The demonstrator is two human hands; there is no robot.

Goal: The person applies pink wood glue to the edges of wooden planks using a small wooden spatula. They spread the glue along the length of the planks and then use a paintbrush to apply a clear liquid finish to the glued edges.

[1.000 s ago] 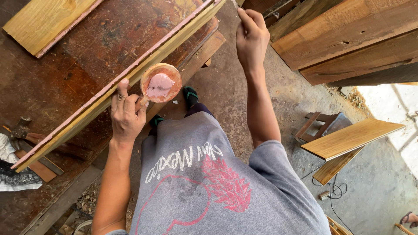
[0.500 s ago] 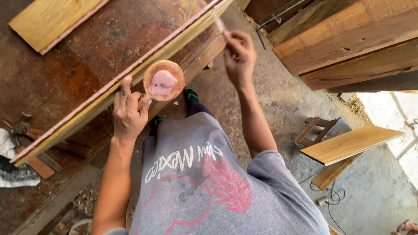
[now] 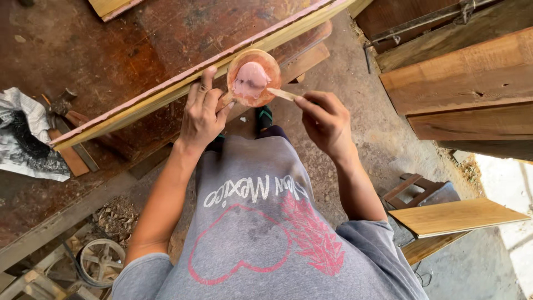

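Observation:
My left hand (image 3: 202, 114) holds a small round wooden bowl (image 3: 254, 78) filled with pink putty, just below the edge of a long pale plank (image 3: 166, 94). The plank lies across the brown workbench (image 3: 100, 61) and its upper edge is coated pink. My right hand (image 3: 327, 119) grips a thin wooden stick (image 3: 280, 93), and the stick's tip rests in the putty at the bowl's rim.
A crumpled cloth (image 3: 25, 139) and small wood blocks (image 3: 69, 155) lie at the bench's left. Stacked wooden boards (image 3: 466, 83) stand at the right. A loose plank (image 3: 458, 216) rests on a stool. A metal wheel (image 3: 100, 261) and shavings sit on the floor.
My right hand came down from the plank's far end with the stick and brought its tip into the bowl. The left hand kept the bowl by the plank.

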